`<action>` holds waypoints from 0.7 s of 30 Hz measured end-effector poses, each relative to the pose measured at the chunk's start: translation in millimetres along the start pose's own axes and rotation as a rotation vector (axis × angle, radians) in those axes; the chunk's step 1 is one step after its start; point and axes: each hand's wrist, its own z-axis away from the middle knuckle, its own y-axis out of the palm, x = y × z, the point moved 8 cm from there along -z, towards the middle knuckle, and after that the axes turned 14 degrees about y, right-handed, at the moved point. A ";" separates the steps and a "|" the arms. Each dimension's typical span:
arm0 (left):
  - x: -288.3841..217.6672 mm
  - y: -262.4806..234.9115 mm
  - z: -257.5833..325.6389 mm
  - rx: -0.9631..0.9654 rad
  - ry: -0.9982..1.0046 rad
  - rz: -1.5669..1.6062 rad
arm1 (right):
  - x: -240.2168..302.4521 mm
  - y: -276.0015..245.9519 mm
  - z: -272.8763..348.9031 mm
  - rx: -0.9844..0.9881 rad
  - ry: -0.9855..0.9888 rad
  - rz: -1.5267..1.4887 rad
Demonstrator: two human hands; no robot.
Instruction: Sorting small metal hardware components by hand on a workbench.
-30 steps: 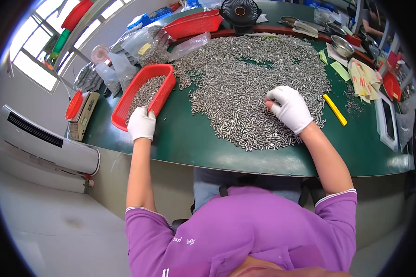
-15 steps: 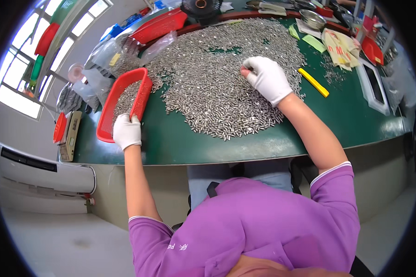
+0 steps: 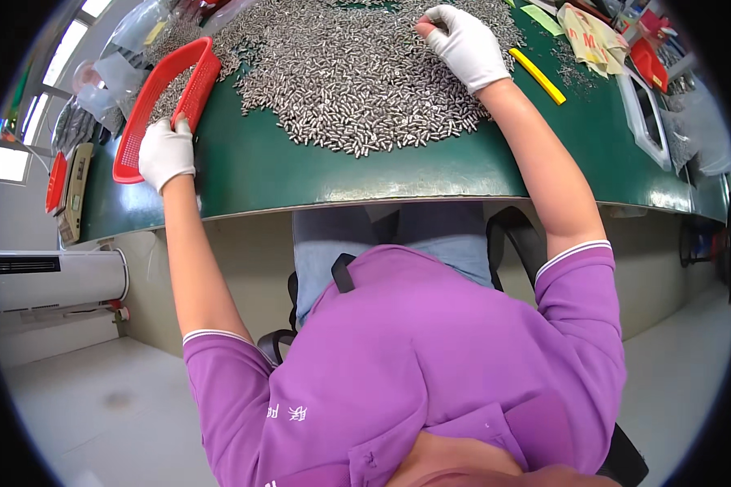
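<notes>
A wide heap of small, shiny metal pins [image 3: 349,89] spreads over the green table [image 3: 300,170]. At the left, my white-gloved left hand [image 3: 168,154] grips the near end of a red perforated plastic basket [image 3: 198,86], which holds a layer of the same kind of pieces. My right hand [image 3: 466,50], also gloved in white with bare fingertips showing, hovers over or rests on the right side of the heap. Its fingers are curled in toward the thumb; whatever they may hold is hidden.
A yellow bar [image 3: 538,77] lies right of my right hand, near a cloth bag [image 3: 593,39], a red scoop-like container [image 3: 649,63] and a white tray [image 3: 648,122]. Plastic bags [image 3: 120,81] and a scale [image 3: 75,193] stand left of the basket.
The view has tipped down, so the table sits higher in the picture. My left hand still grips the basket, and my right hand stays curled at the heap.
</notes>
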 end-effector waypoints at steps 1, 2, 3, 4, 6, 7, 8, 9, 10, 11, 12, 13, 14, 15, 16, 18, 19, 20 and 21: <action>-1.2 0.5 -0.2 0.010 0.000 0.004 | -5.7 7.5 -0.9 0.030 -0.007 0.029; -2.1 1.4 -0.1 0.030 -0.001 -0.001 | -8.2 9.9 0.0 0.041 0.003 0.015; -2.0 2.7 1.2 0.017 0.002 0.005 | -9.8 11.8 1.2 0.050 0.014 0.000; -2.7 3.5 1.7 0.001 0.006 0.010 | -10.4 13.7 2.2 0.065 0.008 0.002; -3.7 2.8 2.1 -0.014 0.009 0.011 | -6.7 13.3 5.0 0.055 -0.035 0.052; -4.1 2.5 2.5 -0.004 0.004 0.001 | -8.3 14.4 6.6 0.090 0.020 0.021; -4.8 1.6 2.1 0.005 -0.001 -0.008 | -5.6 14.6 6.5 0.090 0.007 0.007; -3.3 -0.7 3.2 -0.034 0.007 -0.013 | -2.1 13.2 6.3 0.087 -0.007 -0.007; -2.1 -1.6 3.3 -0.047 0.011 -0.013 | -0.1 13.3 4.8 0.080 -0.022 0.002; -0.8 -3.3 4.4 -0.060 0.014 -0.014 | 2.7 12.9 6.2 0.067 -0.049 0.020; 2.5 -2.8 5.7 -0.050 0.019 -0.038 | 7.2 15.5 6.9 0.097 -0.037 -0.015; -0.8 -2.2 5.8 -0.049 0.023 -0.035 | 6.2 13.4 7.6 0.085 -0.042 -0.039; -3.2 -2.1 5.0 -0.048 0.027 -0.033 | 3.4 14.2 6.0 0.099 -0.019 -0.045; -9.6 -4.6 4.0 -0.028 0.022 -0.007 | -2.5 13.3 5.7 0.097 0.008 -0.077; -10.5 -4.2 3.2 -0.024 0.037 -0.008 | -4.4 11.5 5.3 0.097 0.034 -0.109; -9.7 -3.2 3.3 -0.047 0.069 -0.005 | -8.9 7.2 5.9 0.098 0.098 -0.214; -9.3 -3.8 3.8 -0.045 0.070 -0.008 | -8.2 5.0 4.4 0.093 0.104 -0.263; -9.1 -3.8 3.6 -0.041 0.071 -0.012 | -10.2 2.1 1.6 0.094 0.125 -0.299; -9.4 -5.9 4.4 -0.092 0.081 0.021 | -11.1 -2.2 1.9 0.098 0.152 -0.332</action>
